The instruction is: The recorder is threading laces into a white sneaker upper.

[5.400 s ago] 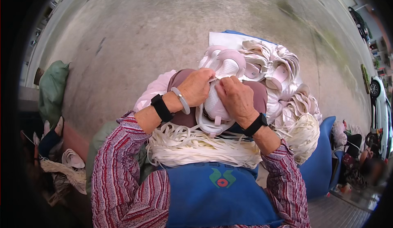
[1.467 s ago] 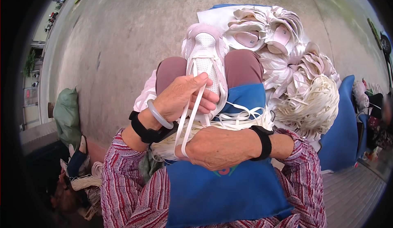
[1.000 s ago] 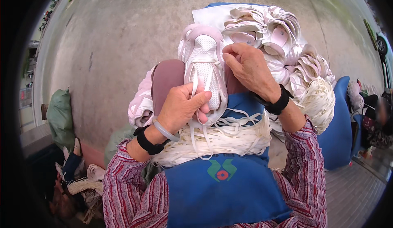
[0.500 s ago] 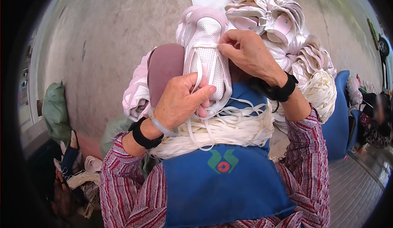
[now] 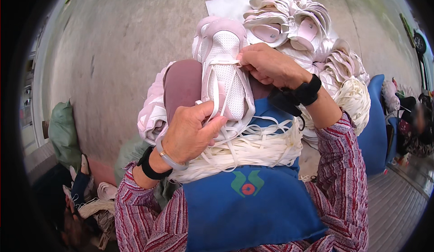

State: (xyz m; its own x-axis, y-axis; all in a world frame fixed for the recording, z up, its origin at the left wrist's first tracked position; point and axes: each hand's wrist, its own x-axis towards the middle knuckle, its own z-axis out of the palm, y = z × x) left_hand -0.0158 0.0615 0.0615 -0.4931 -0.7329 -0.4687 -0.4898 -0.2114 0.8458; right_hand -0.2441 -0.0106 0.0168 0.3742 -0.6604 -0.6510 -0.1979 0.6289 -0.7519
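I see the left hand [image 5: 192, 132] clenched on the heel of a pale pink mesh sneaker [image 5: 224, 71] resting on the lap, while the right hand [image 5: 266, 64] pinches its flat white lace [image 5: 222, 62] near the toe.

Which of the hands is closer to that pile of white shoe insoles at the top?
Right. The right hand sits at the shoe's toe end, just below the insole pile. The left hand grips the shoe's near end, farther away.
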